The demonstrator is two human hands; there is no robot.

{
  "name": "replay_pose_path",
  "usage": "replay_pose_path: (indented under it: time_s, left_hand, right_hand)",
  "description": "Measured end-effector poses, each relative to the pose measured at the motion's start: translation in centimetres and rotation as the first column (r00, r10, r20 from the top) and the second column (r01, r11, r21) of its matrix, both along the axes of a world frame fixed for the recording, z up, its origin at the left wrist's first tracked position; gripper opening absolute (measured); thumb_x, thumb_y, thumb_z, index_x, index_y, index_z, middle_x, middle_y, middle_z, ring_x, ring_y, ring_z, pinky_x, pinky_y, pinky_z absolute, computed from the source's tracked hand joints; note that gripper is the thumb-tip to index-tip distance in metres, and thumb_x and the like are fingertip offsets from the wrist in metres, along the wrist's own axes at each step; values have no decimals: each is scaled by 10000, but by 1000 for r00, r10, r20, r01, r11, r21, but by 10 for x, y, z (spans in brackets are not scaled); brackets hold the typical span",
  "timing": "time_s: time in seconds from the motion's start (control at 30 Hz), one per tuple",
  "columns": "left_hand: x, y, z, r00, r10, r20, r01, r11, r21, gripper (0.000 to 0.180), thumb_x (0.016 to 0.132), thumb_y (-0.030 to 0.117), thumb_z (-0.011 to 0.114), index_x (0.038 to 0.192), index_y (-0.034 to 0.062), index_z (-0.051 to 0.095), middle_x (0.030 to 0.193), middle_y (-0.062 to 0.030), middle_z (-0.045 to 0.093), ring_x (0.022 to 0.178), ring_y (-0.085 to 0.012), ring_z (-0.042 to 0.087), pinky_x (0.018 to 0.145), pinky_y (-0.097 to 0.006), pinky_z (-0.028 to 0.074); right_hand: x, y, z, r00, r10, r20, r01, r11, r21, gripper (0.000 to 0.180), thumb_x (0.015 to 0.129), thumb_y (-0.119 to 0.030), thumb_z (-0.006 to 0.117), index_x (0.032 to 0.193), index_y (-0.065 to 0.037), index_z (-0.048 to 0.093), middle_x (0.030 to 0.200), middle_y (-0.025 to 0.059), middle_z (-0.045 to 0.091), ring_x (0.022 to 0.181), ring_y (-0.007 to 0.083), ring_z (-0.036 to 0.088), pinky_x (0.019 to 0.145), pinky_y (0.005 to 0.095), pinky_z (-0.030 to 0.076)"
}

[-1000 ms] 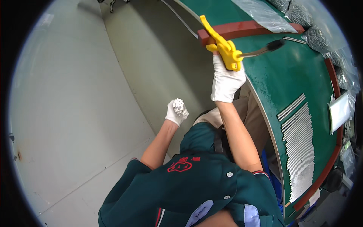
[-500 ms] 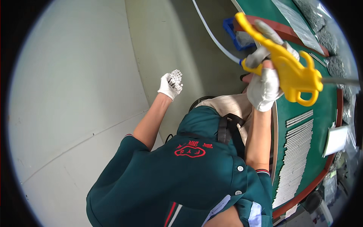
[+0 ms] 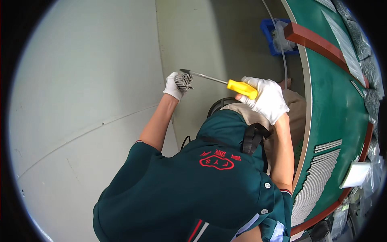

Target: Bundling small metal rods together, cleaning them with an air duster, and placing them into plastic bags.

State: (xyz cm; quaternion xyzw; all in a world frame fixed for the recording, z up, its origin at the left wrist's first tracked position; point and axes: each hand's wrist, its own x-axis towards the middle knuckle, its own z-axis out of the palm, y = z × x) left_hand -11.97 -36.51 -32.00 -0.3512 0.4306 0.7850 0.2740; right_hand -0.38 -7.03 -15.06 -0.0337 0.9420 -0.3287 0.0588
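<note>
My left hand (image 3: 172, 86), in a white glove, is closed round a bundle of thin metal tubes (image 3: 185, 82) with their hollow ends facing up. To the right, my gloved right hand (image 3: 269, 99) grips a yellow air blow gun (image 3: 242, 88). Its long metal nozzle (image 3: 210, 77) stretches leftward, and the dark tip lies at the upper edge of the bundle; whether it touches the tubes I cannot tell. A thin pale hose (image 3: 285, 64) hangs behind my right hand. The fingers round the gun's handle are mostly hidden by the back of the glove.
On the green worktop (image 3: 330, 109) at the right lie many metal tubes (image 3: 316, 185) side by side. Red-brown strips (image 3: 318, 44) border it. A blue crate (image 3: 268, 34) with plastic bags sits at the worktop's far left. Bags of metal parts (image 3: 371, 68) line the right side.
My right hand has lowered and turned the blow gun, so its nozzle now points left to the tube bundle instead of right. The bundle stays in my left hand, nearly in place.
</note>
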Motion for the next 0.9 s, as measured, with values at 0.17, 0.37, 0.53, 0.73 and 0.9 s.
replay_pose_path:
  time_s: [0.17,0.37,0.53,0.73,0.9]
  left_hand:
    - [-1,-12,-3,998,31,-58,-41,982,-183,175,823,248,476,799,85,537,696,-49,588,591,-202,572,534,-356,500]
    - [-5,-20,-13,996,44,-76,-58,981,-188,134,803,196,517,783,65,526,724,-48,575,647,-191,580,593,-345,514]
    - [-6,-19,-11,996,-4,-94,-16,978,-209,130,795,194,527,779,65,525,720,-46,570,651,-183,575,598,-325,508]
    - [-7,-12,-5,992,-23,-123,-8,970,-242,131,790,186,527,779,56,523,714,-47,564,641,-171,569,594,-318,505]
    - [-8,-14,-11,991,-27,-128,-5,970,-242,130,794,188,520,774,60,519,703,-46,558,626,-171,565,594,-321,506]
  right_hand:
    - [5,7,-12,993,-49,109,46,999,26,603,673,-553,672,985,-38,653,840,162,650,772,313,631,697,357,497]
    - [7,6,-21,997,72,5,-72,981,182,527,674,-518,674,899,-41,671,723,149,630,687,315,588,677,383,467]
    - [13,9,-30,991,70,-117,-61,995,77,483,681,-493,674,847,-39,671,684,152,613,663,315,565,669,388,453]
    - [18,6,-31,999,-15,52,12,998,70,482,707,-516,649,806,-44,665,636,144,599,617,317,572,641,391,451]
    - [20,3,-28,999,-31,40,24,989,149,480,716,-540,627,741,-61,646,597,128,587,621,308,585,629,392,450]
